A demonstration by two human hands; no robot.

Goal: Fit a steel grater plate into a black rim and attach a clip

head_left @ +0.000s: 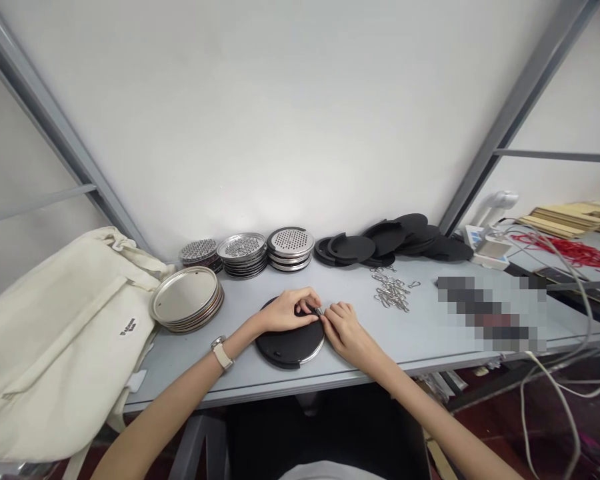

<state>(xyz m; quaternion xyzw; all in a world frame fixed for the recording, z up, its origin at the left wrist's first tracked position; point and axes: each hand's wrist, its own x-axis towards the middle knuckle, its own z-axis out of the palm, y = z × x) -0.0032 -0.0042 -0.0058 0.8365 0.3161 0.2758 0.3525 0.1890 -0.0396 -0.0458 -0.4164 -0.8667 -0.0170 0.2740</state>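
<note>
As steadiness seemed vital, my half-curled left hand (291,310) and nearly closed right hand (347,331) pinched a metal piece (321,311) at the disc (287,348), near the surface's (405,333) front edge.

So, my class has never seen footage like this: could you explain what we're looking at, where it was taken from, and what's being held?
There is no machine here, just a person's bare hands. The single picture comes from a camera worn on the head, looking forward and down. The left hand, on the arm with the watch, rests over a black disc with a bright metal edge. The right hand meets it at the disc's rim; their fingertips are at something small, too hidden to name. On the table stand a stack of plain round plates and three stacks of perforated metal discs. Farther right lie overlapping black pieces and loose metal clips.
</note>
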